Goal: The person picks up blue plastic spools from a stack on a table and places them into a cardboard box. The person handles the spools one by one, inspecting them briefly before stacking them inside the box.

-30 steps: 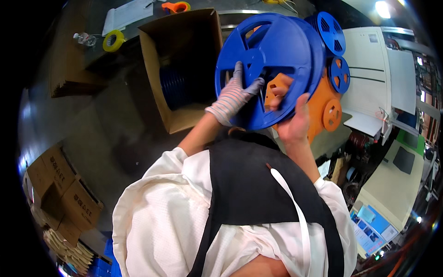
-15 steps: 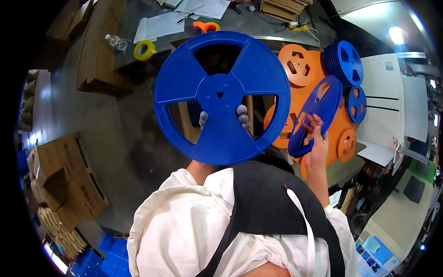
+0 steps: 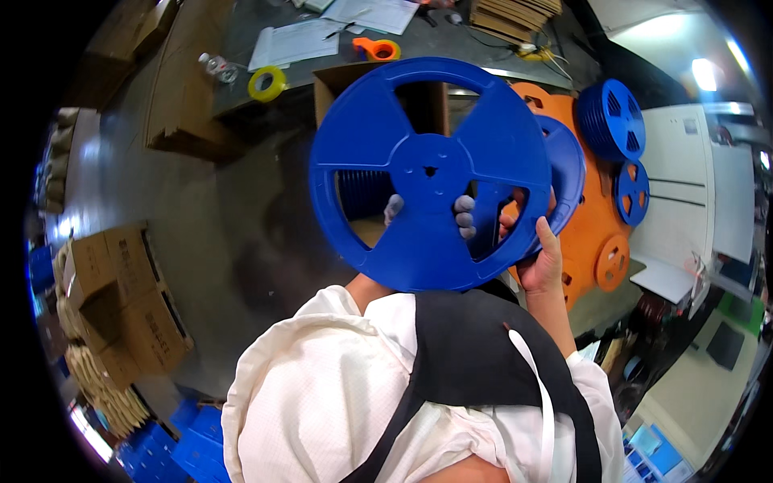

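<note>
A large blue plastic reel [image 3: 491, 121] with cut-out openings faces me, upright in front of my chest. From behind it my left hand [image 3: 465, 217] grips the middle; grey-covered fingertips show through two openings, the rest is hidden. My right hand [image 3: 541, 262] is closed on a second blue reel [image 3: 570, 173], mostly hidden behind the first one. Its thumb lies by the front reel's right rim, and some fingers show through that reel's opening. Beyond the reels stands an open cardboard box [image 3: 324, 95]; a stack of blue reels [image 3: 362, 193] shows inside it.
Right of me is an orange stand [image 3: 584, 241] with an orange reel [image 3: 613, 263], a blue reel stack [image 3: 616, 121] and another blue reel [image 3: 632, 193]. The far bench holds papers [image 3: 294, 44], yellow tape [image 3: 266, 84], an orange tape dispenser [image 3: 376, 48] and a bottle [image 3: 217, 68].
The second blue reel has moved left from over the orange stand to behind the front reel, carried by my right hand. The front reel sits further right in view.
</note>
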{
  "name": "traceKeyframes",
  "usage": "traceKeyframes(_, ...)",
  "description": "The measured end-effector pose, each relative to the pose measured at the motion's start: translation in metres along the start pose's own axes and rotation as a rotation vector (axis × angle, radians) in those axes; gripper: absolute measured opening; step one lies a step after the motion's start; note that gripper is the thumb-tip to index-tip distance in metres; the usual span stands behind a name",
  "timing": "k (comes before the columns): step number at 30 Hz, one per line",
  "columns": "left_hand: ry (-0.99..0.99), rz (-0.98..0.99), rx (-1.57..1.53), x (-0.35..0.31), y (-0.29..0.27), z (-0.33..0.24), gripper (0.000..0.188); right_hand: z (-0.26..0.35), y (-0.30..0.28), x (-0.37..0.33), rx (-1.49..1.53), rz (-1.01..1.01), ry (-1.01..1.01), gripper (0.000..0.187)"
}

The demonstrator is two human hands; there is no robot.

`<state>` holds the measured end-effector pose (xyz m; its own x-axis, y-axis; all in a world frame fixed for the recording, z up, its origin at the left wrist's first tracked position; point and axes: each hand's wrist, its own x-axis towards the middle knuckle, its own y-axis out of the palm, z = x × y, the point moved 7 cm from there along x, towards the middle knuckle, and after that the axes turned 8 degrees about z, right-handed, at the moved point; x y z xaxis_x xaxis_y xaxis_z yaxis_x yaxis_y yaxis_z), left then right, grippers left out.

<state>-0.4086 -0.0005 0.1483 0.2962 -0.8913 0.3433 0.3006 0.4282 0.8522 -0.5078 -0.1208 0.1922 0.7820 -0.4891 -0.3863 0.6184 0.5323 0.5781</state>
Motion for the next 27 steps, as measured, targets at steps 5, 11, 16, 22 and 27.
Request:
traceKeyframes(5,0.015,-0.22,0.155,-0.005,0.011,-0.001,0.077,-0.011,-0.018,0.003,0.025,-0.071,-0.006,0.063)
traceKeyframes(11,0.33,-0.728,0.866,-0.032,0.018,-0.076,0.044,-0.01,-0.054,-0.002,0.08,-0.133,0.001,0.051)
traceKeyframes(16,0.433,-0.824,0.656,-0.049,0.033,-0.151,0.039,-0.014,-0.065,-0.007,0.1,-0.137,0.05,0.045)
traceKeyframes(22,0.062,-1.064,1.399,-0.034,0.066,-0.184,0.034,0.004,-0.047,-0.018,-0.114,-0.074,-0.018,0.042)
traceKeyframes(27,0.152,-1.0,1.455,-0.08,0.047,-0.157,0.026,0.003,-0.074,-0.043,-0.044,-0.131,-0.042,0.046)
